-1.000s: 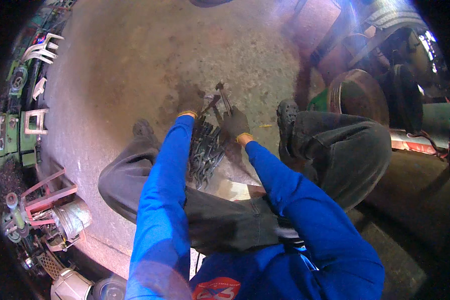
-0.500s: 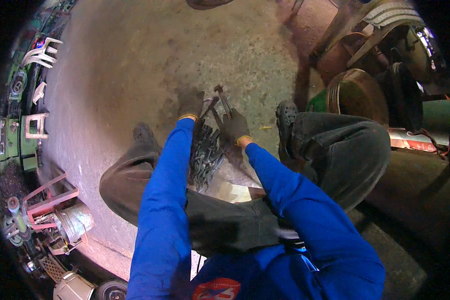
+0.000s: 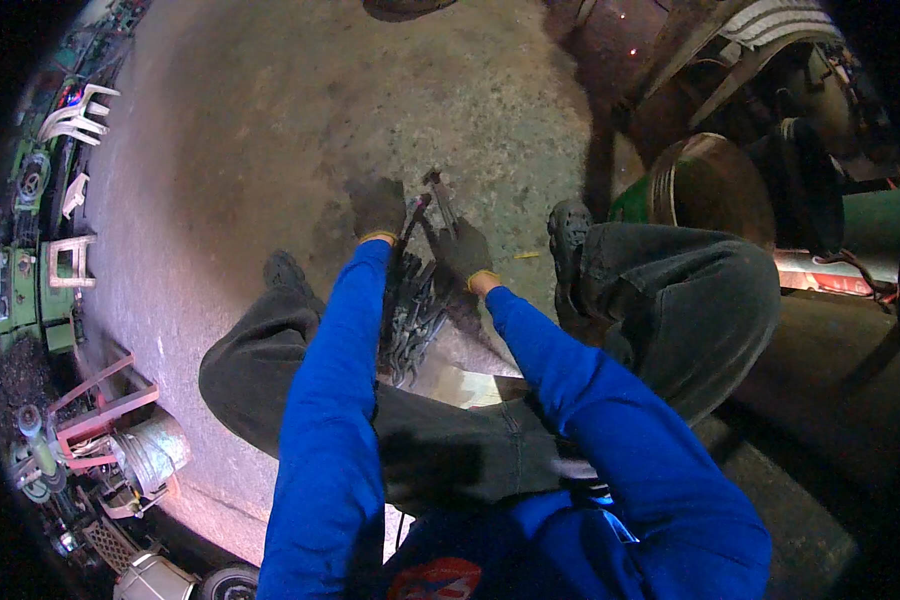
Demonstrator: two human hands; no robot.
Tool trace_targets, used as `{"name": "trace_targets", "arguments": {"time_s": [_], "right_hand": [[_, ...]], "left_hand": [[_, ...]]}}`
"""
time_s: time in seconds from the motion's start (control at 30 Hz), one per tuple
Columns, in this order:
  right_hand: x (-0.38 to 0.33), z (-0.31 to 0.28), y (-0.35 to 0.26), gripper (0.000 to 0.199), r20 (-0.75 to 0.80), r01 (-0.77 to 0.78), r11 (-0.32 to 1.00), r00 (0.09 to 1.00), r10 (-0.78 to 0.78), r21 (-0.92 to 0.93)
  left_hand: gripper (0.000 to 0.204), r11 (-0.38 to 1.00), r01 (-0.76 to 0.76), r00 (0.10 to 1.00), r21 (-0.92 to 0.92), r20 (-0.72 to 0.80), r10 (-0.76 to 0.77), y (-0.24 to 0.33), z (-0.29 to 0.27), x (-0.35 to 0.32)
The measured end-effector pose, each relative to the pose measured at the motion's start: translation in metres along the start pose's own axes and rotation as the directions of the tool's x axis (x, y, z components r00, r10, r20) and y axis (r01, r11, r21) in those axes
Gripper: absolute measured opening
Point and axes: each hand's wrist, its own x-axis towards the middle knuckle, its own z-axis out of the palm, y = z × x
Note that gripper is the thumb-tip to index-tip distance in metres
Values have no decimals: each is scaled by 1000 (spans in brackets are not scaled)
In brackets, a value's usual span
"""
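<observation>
My left hand [image 3: 378,208], in a dark glove with a yellow cuff, is closed at one end of a dark metal bar [image 3: 413,217]. Its fingertips are hard to make out against the dark metal. The gloved right hand [image 3: 467,250] is wrapped round a long metal piece [image 3: 443,198] with a wider head, which points away from me. Just below both hands, between my legs, lies a heap of dark metal pieces [image 3: 410,320] on the floor.
A large round drum [image 3: 715,190] stands beyond my right knee, with a striped chair [image 3: 780,25] behind it. Along the left side are white plastic chairs [image 3: 82,115], green machinery [image 3: 15,285], a red metal frame [image 3: 105,405] and a pale bucket [image 3: 153,450].
The metal piece in my right hand has turned slightly, and its head sits a little further left. The bar by my left hand has shifted slightly. Both hands stay above the heap.
</observation>
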Motion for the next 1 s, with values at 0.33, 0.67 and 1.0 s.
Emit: {"name": "trace_targets", "arguments": {"time_s": [0.33, 0.67, 1.0], "right_hand": [[9, -3, 3, 49, 72, 35, 997, 997, -30, -64], [1, 8, -24, 43, 60, 52, 998, 997, -50, -37], [1, -4, -11, 47, -18, -36, 998, 999, 37, 48]], "left_hand": [[39, 997, -49, 998, 54, 42, 46, -4, -5, 1], [27, 972, -35, 983, -234, 168, 76, -108, 49, 49], [34, 939, -296, 934, 176, 260, 246, -70, 24, 46]]}}
